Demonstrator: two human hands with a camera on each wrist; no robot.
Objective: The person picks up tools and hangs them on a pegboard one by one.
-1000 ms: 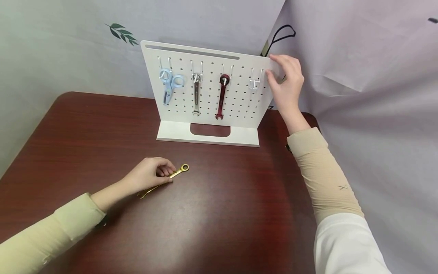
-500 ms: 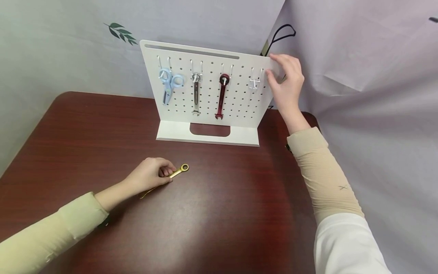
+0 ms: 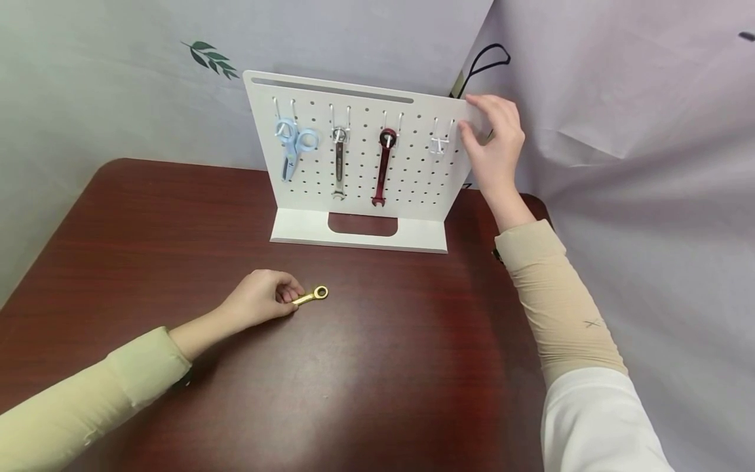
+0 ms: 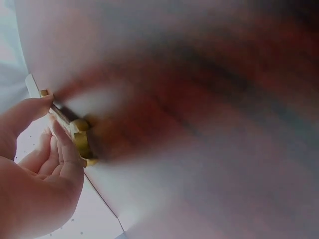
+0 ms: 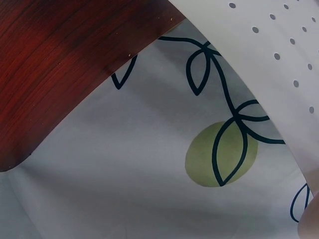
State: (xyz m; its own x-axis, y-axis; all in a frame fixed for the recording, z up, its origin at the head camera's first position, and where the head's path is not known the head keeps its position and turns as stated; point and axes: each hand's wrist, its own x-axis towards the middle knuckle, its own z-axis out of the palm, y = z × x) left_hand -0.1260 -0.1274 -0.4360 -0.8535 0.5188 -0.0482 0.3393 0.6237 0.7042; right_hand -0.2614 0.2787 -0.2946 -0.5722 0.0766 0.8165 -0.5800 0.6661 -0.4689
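My left hand [image 3: 262, 298] pinches a gold combination wrench [image 3: 305, 299] between thumb and fingers, low over the front of the table. Its ring end points right; in the left wrist view the jaw end of the wrench [image 4: 82, 139] faces the camera. At the back stands a white pegboard [image 3: 360, 164]. My right hand [image 3: 498, 141] holds the board's upper right edge, thumb on the front face. On its hooks hang light blue scissors [image 3: 291, 147], a silver wrench [image 3: 339, 164] and a dark red wrench [image 3: 383, 167]. A clear hook [image 3: 438, 144] at the right bears nothing.
A dark red-brown wooden table [image 3: 377, 367] carries the board. Behind it hangs a pale cloth [image 3: 354, 39] with leaf prints, and more cloth drapes along the right side. A black cord loop [image 3: 489, 58] shows behind the board's upper right corner.
The wrench has turned in my left hand: its jaw end, seen below the hand before, is now hidden from the head view. My right hand and the board have stayed put.
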